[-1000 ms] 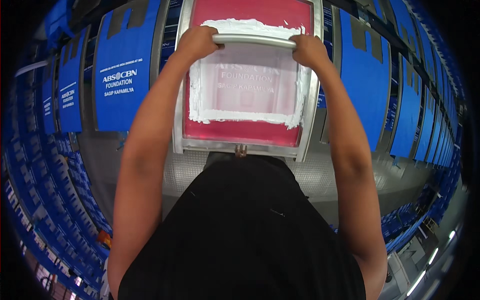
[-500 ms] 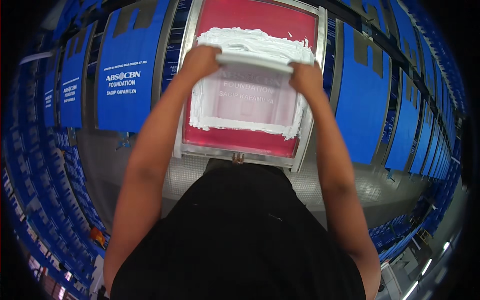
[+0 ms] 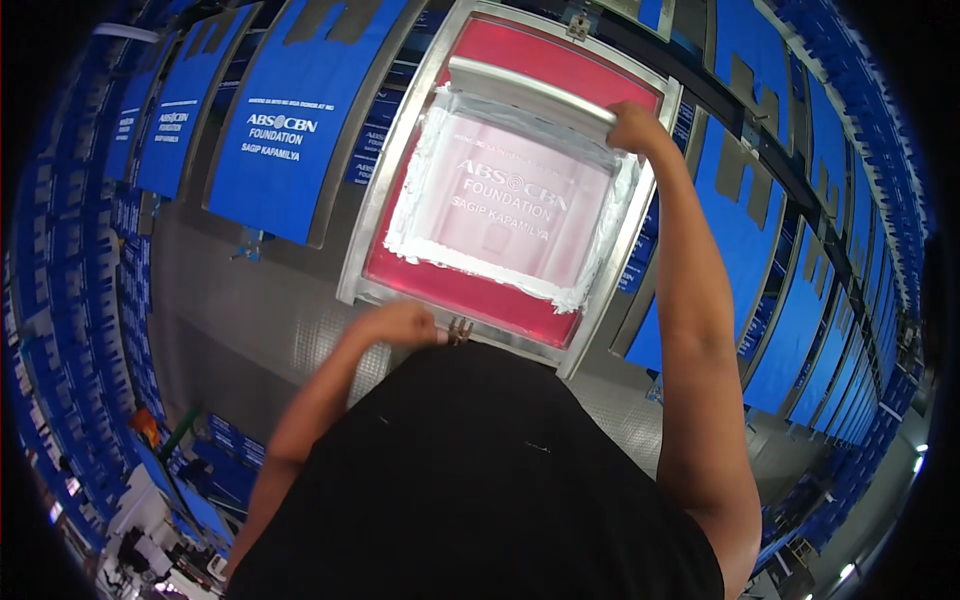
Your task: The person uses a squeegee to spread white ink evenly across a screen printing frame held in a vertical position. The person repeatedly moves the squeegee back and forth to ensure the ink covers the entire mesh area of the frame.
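A red printing screen (image 3: 515,310) in a silver frame (image 3: 353,260) has thick white paste around a pale rectangle with see-through lettering. A long silver squeegee (image 3: 530,88) lies tilted along the upper band of paste, its right end gripped by my right hand (image 3: 635,130); its left end is free. My left hand (image 3: 400,324) is below the frame's bottom edge, fingers curled round what looks like a short pale handle beside a small metal clamp (image 3: 460,330).
Blue printed sheets (image 3: 275,140) on metal boards run in rows left and right of the screen. Stacked blue pieces (image 3: 75,300) fill the far sides. A grey metal surface (image 3: 225,310) shows beneath. A metal fitting (image 3: 578,25) sits on the frame's top edge.
My left hand has let go of the squeegee and moved down to the frame's bottom edge. My right hand stays on it. The view has rotated, so the screen appears tilted clockwise.
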Available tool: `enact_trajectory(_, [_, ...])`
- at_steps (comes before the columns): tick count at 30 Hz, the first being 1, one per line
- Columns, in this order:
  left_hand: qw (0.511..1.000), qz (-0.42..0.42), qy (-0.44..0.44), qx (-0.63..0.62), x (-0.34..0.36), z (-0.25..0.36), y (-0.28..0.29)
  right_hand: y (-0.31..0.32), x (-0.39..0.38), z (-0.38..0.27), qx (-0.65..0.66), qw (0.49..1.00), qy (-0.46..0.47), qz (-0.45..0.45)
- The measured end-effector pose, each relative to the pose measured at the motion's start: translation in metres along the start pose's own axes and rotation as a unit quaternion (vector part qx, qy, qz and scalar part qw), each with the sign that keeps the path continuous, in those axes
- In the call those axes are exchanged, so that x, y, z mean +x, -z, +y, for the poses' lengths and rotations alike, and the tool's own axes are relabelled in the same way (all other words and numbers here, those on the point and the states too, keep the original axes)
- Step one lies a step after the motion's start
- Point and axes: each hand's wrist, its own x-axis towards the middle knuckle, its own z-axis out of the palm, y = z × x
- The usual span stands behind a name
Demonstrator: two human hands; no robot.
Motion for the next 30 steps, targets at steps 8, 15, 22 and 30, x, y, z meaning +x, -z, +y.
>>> enact_trajectory(8, [0.917, 0.034, -0.042, -0.396, 0.032, -0.036, -0.102, -0.017, 0.017, -0.045, -0.063, 0.994, 0.061, 0.070])
enact_trajectory(15, [0.929, 0.040, -0.074, -0.360, -0.001, 0.000, -0.084, -0.039, -0.053, -0.071, -0.059, 0.992, 0.040, 0.100])
enact_trajectory(22, [0.930, 0.050, -0.047, -0.361, 0.011, 0.002, -0.089, -0.147, -0.271, -0.158, -0.021, 0.991, 0.028, 0.128])
enact_trajectory(30, [0.956, 0.128, 0.063, -0.255, 0.029, -0.013, -0.105, -0.121, -0.264, -0.095, -0.037, 0.981, 0.029, 0.186])
